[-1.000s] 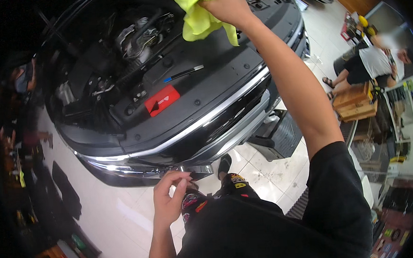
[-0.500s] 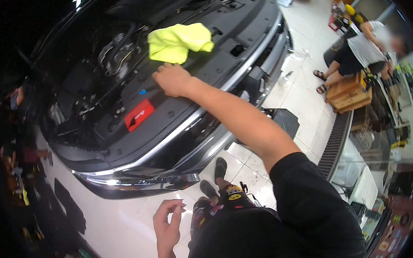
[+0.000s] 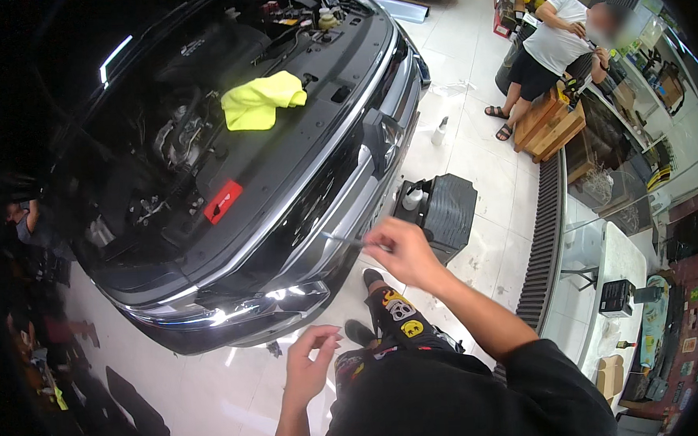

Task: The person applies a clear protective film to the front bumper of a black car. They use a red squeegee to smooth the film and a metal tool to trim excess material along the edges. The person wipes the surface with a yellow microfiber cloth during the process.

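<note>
My right hand (image 3: 398, 247) is in front of the car's bumper, its fingers pinched on a thin stick-like tool (image 3: 342, 239) that points left toward the grille; motion blur hides its exact kind. My left hand (image 3: 309, 366) hovers low, short of the headlight (image 3: 294, 293), with fingers loosely bent, a little apart and nothing visible in them. The dark car's front panel (image 3: 204, 166) lies under the raised hood. On the panel rest a crumpled yellow-green cloth (image 3: 260, 103) and a flat red box or card (image 3: 223, 202).
A black stool or case (image 3: 447, 209) stands by the bumper with a white bottle (image 3: 415, 197) on it. Another bottle (image 3: 439, 130) is on the tiled floor. A person (image 3: 557, 45) stands beside wooden blocks (image 3: 549, 126). A white table (image 3: 616, 275) is at right.
My right hand has drawn back from the panel beside the cloth to in front of the bumper, now with the thin tool. The small blue thing no longer shows on the panel. My view has shifted.
</note>
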Available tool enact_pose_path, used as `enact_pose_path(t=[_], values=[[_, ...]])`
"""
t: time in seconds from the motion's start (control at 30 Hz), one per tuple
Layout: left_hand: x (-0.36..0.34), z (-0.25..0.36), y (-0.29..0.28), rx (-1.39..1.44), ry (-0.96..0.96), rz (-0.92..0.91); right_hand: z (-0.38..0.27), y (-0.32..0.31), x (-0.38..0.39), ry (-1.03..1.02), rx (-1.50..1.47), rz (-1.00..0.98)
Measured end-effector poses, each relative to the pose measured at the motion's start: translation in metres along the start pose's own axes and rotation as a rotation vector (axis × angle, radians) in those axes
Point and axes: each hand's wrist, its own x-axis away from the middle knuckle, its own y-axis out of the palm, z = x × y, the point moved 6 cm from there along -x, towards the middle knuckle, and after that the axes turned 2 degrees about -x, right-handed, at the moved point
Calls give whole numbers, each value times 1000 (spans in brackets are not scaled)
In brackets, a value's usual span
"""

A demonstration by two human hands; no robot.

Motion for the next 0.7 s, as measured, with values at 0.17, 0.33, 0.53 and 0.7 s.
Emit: enact_pose_path(t=[0.17, 0.33, 0.53, 0.7], values=[[1, 1, 35, -37, 11, -191, -86, -54, 84, -95, -176, 14], [11, 12, 66, -133, 33, -299, -217, -97, 109, -714, -347, -90], [31, -10, 75, -87, -70, -185, -257, -112, 81, -902, -643, -466], [28, -52, 103, 96, -219, 23, -242, -138, 76, -934, -897, -526]])
